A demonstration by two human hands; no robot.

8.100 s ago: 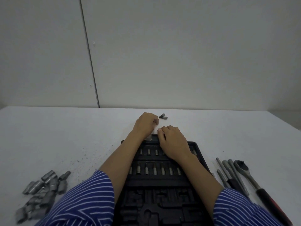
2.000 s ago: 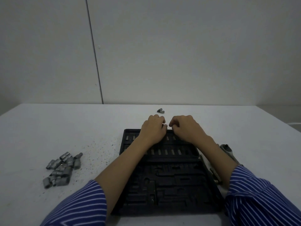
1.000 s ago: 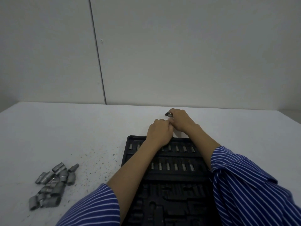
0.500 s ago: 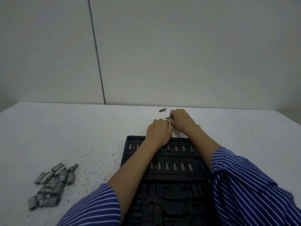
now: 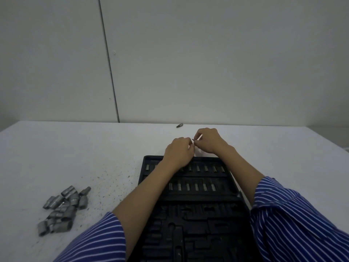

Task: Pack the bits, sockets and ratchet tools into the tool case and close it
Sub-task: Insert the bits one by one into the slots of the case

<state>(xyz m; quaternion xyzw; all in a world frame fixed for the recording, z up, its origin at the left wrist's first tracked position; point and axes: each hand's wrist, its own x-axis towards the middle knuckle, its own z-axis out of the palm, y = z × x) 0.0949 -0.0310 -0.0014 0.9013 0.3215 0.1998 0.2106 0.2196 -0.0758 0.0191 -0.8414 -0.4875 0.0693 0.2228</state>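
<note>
The black tool case lies open on the white table in front of me, with two rows of small silver bits seated in its far slots. My right hand pinches a small dark bit just beyond the case's far edge. My left hand hovers with curled fingers right beside it, fingertips meeting the bit. One loose bit lies farther back on the table. A pile of silver sockets sits at the left.
The white table reaches back to a plain grey wall. Dark specks are scattered on the tabletop left of the case. My striped sleeves cover the case's near corners; the ratchet tools are out of sight.
My right hand reached back, picked one bit from the pair behind the case and drew it toward my left hand. One bit stays on the table.
</note>
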